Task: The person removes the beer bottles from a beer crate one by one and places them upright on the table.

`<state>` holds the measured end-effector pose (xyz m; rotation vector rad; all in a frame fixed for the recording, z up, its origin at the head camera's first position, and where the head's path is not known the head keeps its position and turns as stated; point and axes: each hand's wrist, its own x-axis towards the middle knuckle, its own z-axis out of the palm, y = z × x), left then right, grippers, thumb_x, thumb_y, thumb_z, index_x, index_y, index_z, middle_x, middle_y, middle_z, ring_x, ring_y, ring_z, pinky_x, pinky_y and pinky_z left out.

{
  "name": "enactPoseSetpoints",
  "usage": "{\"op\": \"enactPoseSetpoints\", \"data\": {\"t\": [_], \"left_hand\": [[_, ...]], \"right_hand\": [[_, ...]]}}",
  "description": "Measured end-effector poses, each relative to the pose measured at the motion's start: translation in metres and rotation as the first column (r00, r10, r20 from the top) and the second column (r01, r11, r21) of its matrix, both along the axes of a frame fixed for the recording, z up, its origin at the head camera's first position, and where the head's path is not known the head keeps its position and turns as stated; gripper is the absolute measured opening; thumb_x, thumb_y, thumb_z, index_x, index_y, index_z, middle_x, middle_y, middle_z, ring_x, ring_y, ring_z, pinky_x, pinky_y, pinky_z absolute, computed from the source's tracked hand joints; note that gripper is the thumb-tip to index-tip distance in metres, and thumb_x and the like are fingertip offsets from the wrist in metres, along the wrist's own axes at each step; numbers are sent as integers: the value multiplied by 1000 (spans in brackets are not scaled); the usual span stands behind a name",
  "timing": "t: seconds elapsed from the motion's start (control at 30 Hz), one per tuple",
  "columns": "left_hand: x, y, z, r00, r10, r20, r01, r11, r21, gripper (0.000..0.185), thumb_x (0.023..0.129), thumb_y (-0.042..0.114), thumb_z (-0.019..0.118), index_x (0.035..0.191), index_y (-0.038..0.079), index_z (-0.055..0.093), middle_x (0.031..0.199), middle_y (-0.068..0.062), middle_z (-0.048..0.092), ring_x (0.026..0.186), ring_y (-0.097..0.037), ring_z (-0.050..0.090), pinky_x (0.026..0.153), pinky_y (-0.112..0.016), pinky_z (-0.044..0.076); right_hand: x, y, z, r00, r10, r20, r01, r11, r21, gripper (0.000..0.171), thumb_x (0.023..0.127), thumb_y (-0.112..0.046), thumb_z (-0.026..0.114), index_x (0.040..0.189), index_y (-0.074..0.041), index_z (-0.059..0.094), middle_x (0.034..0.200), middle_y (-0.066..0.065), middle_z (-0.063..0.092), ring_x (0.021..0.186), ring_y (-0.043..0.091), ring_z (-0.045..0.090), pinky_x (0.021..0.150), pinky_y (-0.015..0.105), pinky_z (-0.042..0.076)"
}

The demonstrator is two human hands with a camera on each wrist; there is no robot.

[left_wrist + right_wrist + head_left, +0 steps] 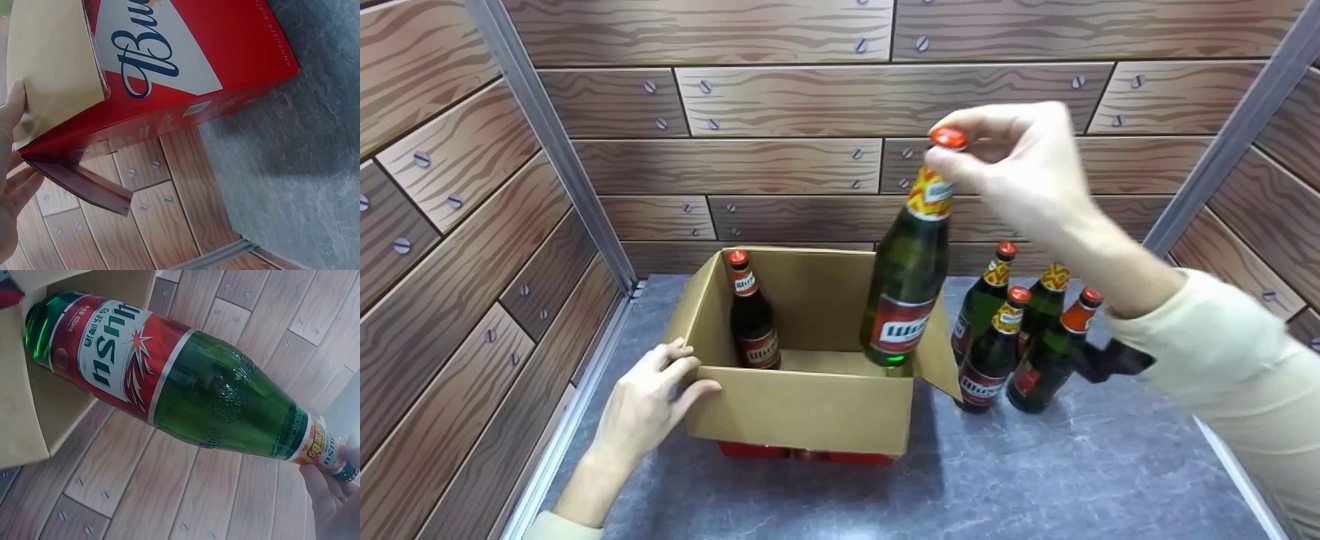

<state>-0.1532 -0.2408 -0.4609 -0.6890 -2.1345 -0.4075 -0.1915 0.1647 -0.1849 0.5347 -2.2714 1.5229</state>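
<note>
Green bottle [907,277] – pinched at cap by right hand [1020,169], base over open box [810,409]. Left hand [649,401], fingers relaxed, steadies box corner. Risk: fingertip-only grip – bottle could slip, strike brown bottle [751,315].

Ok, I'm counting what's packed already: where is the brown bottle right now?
In the head view the brown bottle stands upright inside the cardboard box, in its far left corner, left of the green bottle that the right hand holds by the cap.

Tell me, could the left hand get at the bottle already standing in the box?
Probably yes: the left hand rests on the box at its near left corner, the top is open, and the standing bottle is just inside.
</note>
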Motion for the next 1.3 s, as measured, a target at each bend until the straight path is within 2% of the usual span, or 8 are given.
{"op": "enactPoseSetpoints", "data": {"t": [0.13,0.5,0.6,0.77,0.93,1.03,1.17,1.3], "left_hand": [[0,0,0,1000,10,22,-10,1000,3,38,78,40,87,94,8,75,102,-14,76,101,-34,77,86,-44,65],[1,1,0,999,9,31,-10,1000,9,39,80,42,85,95,7,75,103,-15,76,102,-35,77,86,-44,65],[1,1,0,999,10,33,-10,1000,16,41,83,46,82,95,7,75,103,-15,76,102,-36,77,86,-45,65],[1,2,0,1000,1,15,-2,1000,28,50,94,55,67,95,6,75,103,-15,77,101,-35,77,83,-46,66],[1,3,1,1000,1,4,-1,1000,26,50,94,56,66,94,7,75,102,-15,77,99,-35,77,82,-45,66],[1,3,1,1000,4,20,-4,1000,27,49,94,55,68,94,7,75,102,-15,77,101,-35,77,85,-45,65],[1,2,0,999,10,35,-10,1000,21,50,94,56,67,94,7,75,103,-15,76,102,-35,77,86,-45,65],[0,2,0,1000,5,19,-6,1000,17,45,91,51,74,95,7,75,103,-15,76,101,-35,77,86,-46,65]], "right_hand": [[3,16,5,1000,-25,-1,25,1000,-16,18,89,-7,84,107,-6,80,92,-7,82,79,8,79,74,18,65],[11,53,-5,997,-80,14,80,997,-9,17,89,-5,83,106,-8,82,87,-12,82,78,4,78,70,15,64],[13,62,-7,996,-83,12,84,996,-35,19,88,-4,84,107,-5,81,87,-9,83,78,4,79,70,15,64],[20,76,-15,995,-101,5,101,995,-12,21,87,0,84,107,-3,81,87,-8,83,75,7,79,69,17,64],[26,94,-33,993,-111,25,112,994,-17,20,86,2,84,105,-4,81,85,-8,83,72,5,78,64,17,64],[29,104,-47,993,-112,29,113,993,-32,21,85,6,83,105,0,81,84,-8,83,71,4,78,63,17,64],[33,114,-70,986,-164,6,163,986,46,24,84,7,84,106,1,80,85,-15,81,72,2,78,66,16,64],[37,121,-96,979,-206,-10,206,974,96,27,83,8,84,108,3,79,86,-23,79,72,-1,76,65,15,63]]}}
